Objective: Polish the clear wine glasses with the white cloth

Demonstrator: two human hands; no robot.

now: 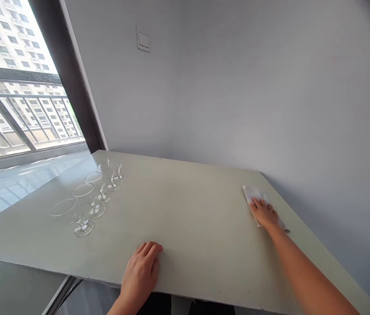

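Observation:
Far to the right on the table (201,210), my right hand (264,213) lies palm down with its fingers spread over a folded white cloth (253,192). Part of the cloth is hidden under the palm. My left hand (141,269) rests at the table's near edge, palm down, its fingers loosely bent and holding nothing I can see. To its left, several clear stemmed glasses stand in a slanting row. The nearest glass (84,228) is closest to my left hand, and neither hand touches any of them.
A grey wall (237,87) with a light switch (143,41) rises behind and to the right of the table. At the left is a window with a railing (30,113) outside. A lower dark surface (10,284) lies at the near left.

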